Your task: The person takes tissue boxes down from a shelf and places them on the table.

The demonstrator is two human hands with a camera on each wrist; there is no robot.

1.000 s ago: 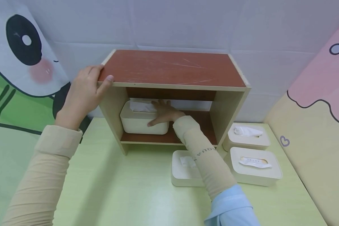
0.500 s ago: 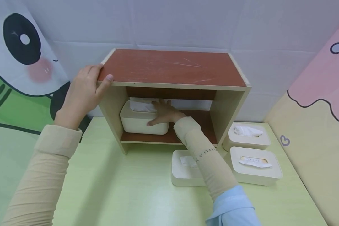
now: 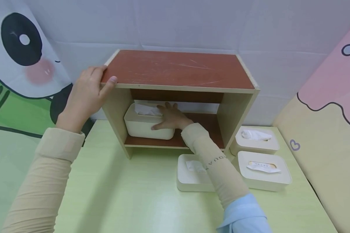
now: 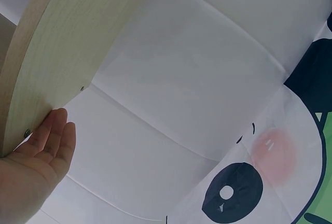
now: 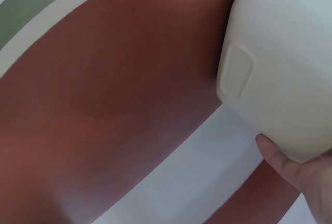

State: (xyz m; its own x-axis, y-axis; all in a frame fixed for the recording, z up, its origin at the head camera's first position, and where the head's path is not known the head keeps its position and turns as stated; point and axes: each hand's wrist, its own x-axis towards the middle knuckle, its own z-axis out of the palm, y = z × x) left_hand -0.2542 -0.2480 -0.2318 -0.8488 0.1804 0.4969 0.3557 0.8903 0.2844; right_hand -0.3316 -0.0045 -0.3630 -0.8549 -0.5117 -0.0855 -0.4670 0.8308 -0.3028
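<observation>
A cream tissue box with a white tissue at its top stands inside the small wooden shelf, against the left panel. My right hand holds this box's right end, thumb on the front side and the other fingers spread over the top toward the back. In the right wrist view, a finger touches the cream box. At the shelf's upper left corner, my left hand grips the edge, thumb on the front rim. In the left wrist view, its fingers lie along the side panel.
Right of and before the shelf, three more tissue boxes stand on the pale green table: one in front, partly under my right sleeve, and two at the right, a near one and a far one. A printed backdrop hangs behind.
My right forearm has shifted very slightly to the right. Both hands keep their places on the shelf and the tissue box, and the box appears almost still.
</observation>
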